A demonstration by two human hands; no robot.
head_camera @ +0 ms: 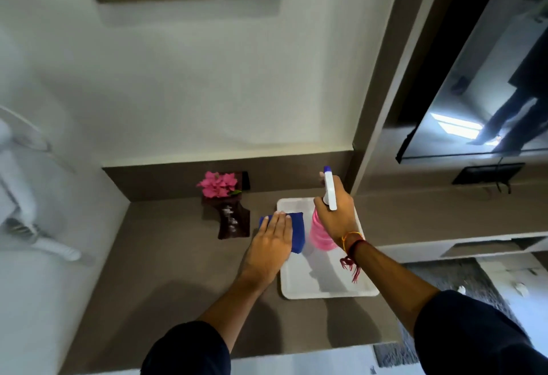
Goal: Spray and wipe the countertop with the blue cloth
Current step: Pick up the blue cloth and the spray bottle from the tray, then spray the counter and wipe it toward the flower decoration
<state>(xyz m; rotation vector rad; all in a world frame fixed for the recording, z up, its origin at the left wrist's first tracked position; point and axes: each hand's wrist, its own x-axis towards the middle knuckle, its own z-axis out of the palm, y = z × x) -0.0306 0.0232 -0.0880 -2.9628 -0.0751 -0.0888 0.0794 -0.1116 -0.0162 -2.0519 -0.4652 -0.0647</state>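
Already your right hand [336, 214] is wrapped around the neck of the pink plastic spray bottle with its white trigger head [321, 226], over the white rectangular tray [326, 291]; it looks light, probably slick; your left hand [271, 244] lies flat and open on the soft, limp blue cloth [298, 232] at the tray's left edge on the brown countertop [178, 271]; pinch a fold.

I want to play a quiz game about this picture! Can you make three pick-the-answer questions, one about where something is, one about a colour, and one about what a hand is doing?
1. Where are the pink flowers?
A. On the white tray
B. At the back of the countertop, by the wall
C. On the floor

2. What colour is the spray bottle body?
A. Pink
B. Green
C. Yellow

3. What is the left hand doing?
A. Hanging free
B. Holding a cup
C. Lying flat on the blue cloth

Answers: B, they sit near the wall; A, the body is pink; C, the palm rests on the cloth.
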